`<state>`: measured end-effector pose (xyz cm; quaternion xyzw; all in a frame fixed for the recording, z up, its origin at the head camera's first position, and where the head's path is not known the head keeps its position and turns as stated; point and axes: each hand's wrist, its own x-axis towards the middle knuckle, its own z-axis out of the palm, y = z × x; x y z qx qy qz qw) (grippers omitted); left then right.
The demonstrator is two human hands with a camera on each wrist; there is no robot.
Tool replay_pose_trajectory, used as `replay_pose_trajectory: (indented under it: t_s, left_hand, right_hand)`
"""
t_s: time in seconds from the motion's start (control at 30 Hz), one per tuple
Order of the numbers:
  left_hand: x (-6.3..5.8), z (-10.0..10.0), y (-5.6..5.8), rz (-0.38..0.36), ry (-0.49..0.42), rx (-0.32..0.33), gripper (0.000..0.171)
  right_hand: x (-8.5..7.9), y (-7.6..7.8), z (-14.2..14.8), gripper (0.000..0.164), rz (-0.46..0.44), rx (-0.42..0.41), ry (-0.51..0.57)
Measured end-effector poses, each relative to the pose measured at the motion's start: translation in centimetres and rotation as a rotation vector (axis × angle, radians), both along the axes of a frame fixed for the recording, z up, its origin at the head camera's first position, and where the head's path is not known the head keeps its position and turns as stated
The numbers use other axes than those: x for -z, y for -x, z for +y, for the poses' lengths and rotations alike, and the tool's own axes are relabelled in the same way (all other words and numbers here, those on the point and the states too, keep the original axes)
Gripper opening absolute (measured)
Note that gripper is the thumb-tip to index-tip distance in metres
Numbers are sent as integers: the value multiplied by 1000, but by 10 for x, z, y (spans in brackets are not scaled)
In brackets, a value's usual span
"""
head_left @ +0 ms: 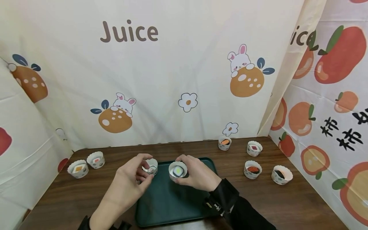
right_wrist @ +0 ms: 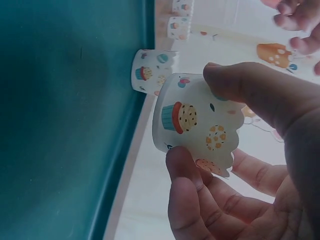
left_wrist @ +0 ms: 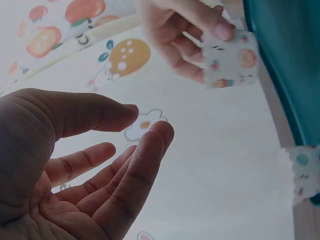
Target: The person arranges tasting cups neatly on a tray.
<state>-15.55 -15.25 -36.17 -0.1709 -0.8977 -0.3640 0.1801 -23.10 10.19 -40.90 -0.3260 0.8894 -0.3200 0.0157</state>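
My right hand [head_left: 198, 174] grips a white paper baking cup [head_left: 172, 172] over the back of the dark green tray [head_left: 175, 204]. A small sushi piece with a green and yellow centre sits inside it. In the right wrist view, thumb and fingers pinch the wall of this cup [right_wrist: 195, 125], printed with cupcakes. My left hand [head_left: 133, 175] is apart from it, fingers loosely bent with nothing between them; the left wrist view shows that hand [left_wrist: 95, 165] bare. Partly behind the left fingers, a second baking cup [head_left: 152, 166] stands at the tray's back left corner.
Two sushi cups, one with a yellow topping [head_left: 78, 168] and one with a pink topping [head_left: 96, 159], stand on the left of the wooden table [head_left: 95, 191]. Several more cups, including one with an orange-red filling [head_left: 253, 169], stand at the right. A printed cloth [head_left: 161, 80] hangs behind.
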Motion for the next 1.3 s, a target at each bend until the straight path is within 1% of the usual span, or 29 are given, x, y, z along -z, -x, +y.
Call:
replay_pose_trajectory:
  t_s: [0.2,0.27,0.43,0.57,0.8,1.1,1.3]
  left_hand:
    - [-4,-8,1,81,26,-22,61]
    - [-5,-9,2,88,29,-32,61]
    - [-7,-12,2,71,48,-55,61]
    - [-7,-13,2,74,61,-61,61]
    - [-8,-14,3,66,46,-47,60]
    - [-6,-14,3,72,42,-30,61]
    - [-5,-14,4,60,40,-31,61]
  right_hand:
    - [4,12,-12,55,-47,12,-15]
    - [5,15,-15,55,-61,21,-24]
    - [12,24,-22,55,-87,46,-65]
    - [16,29,-27,55,-104,48,-86]
    - [20,35,-33,55,-112,52,-87]
    - [31,40,-36,57,-114,71,-94]
    - [33,41,-37,62,-115,96,-96]
